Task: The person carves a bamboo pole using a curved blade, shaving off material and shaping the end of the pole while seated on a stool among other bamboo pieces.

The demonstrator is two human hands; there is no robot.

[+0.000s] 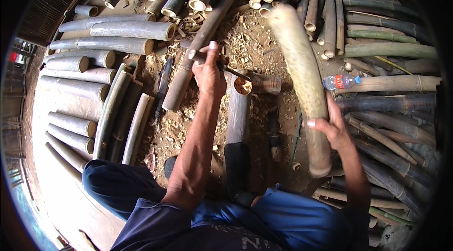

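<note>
My left hand (pixel 208 77) grips a slim chisel-like tool (pixel 229 68), its thin metal end reaching to the open mouth of a grey bamboo tube (pixel 238 119). Light shavings show inside that mouth. The tube's near end meets my dark-covered foot (pixel 237 163), and its far end lies beside a short log-like piece (pixel 268 84). In my right hand (pixel 332 126) is a thick, pale wooden club (pixel 302 67), held near its lower end. The club is raised, slightly blurred, and its far end tilts away from me to the left. It is apart from the tool.
A long bamboo pole (pixel 188 69) and a long-bladed knife (pixel 163 81) lie left of my left arm. A brush-like thing (pixel 274 133) lies right of the tube. Cut bamboo (pixel 132 30) surrounds me; a plastic bottle (pixel 347 81) rests at right. Wood chips (pixel 236 29) cover the ground.
</note>
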